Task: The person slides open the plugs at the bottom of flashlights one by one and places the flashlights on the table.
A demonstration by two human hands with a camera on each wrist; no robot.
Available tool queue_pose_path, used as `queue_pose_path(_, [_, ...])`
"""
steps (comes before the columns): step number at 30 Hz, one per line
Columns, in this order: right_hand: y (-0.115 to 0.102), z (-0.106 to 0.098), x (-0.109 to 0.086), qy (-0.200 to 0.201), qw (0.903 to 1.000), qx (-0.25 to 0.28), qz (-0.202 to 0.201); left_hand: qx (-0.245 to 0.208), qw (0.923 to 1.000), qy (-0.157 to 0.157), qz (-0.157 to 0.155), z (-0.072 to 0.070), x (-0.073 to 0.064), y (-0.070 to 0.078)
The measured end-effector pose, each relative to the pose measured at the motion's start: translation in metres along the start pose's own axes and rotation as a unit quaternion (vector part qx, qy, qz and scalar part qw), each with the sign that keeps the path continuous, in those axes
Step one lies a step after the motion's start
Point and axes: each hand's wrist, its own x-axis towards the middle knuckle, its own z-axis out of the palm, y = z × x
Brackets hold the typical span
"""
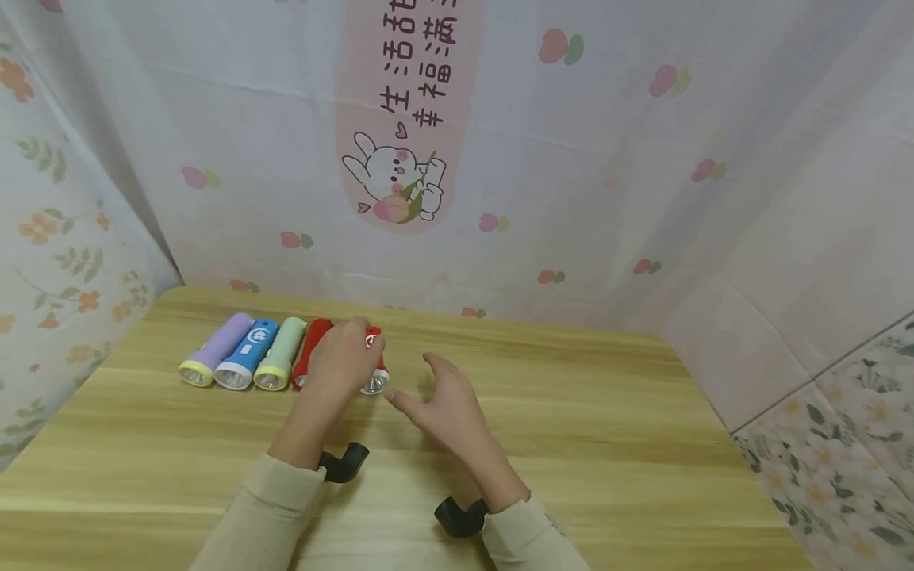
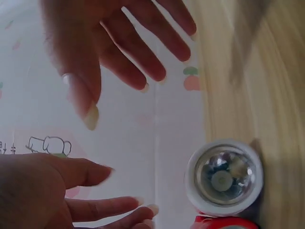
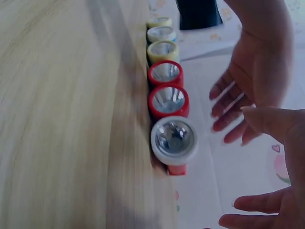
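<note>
Several flashlights lie side by side in a row on the wooden table: purple [image 1: 227, 339], blue [image 1: 250, 355], light green [image 1: 283, 350], and red ones with their lens ends facing me. My left hand [image 1: 343, 361] hangs over the red ones, covering part of them in the head view. From the right wrist view, its fingers are loosely extended above the row and grip nothing. At the row's right end lies a red flashlight with a white rim [image 3: 174, 141]. Just right of it, my right hand [image 1: 451, 408] is held with thumb and fingers spread apart, holding nothing.
The wooden table [image 1: 585, 428] stretches to the right and front. A pale curtain [image 1: 543, 174] with a printed rabbit hangs along its back edge, and floral cloth [image 1: 64, 238] hangs at the left. Black mounts [image 1: 460, 519] stick out from both wrists.
</note>
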Motion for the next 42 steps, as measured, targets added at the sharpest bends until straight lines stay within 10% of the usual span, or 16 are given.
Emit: queue_pose_path(42, [-0.014,0.059,0.032,0.030,0.9961,-0.077,0.030,0.008,0.9985,-0.050,-0.021,0.007,0.026,-0.012])
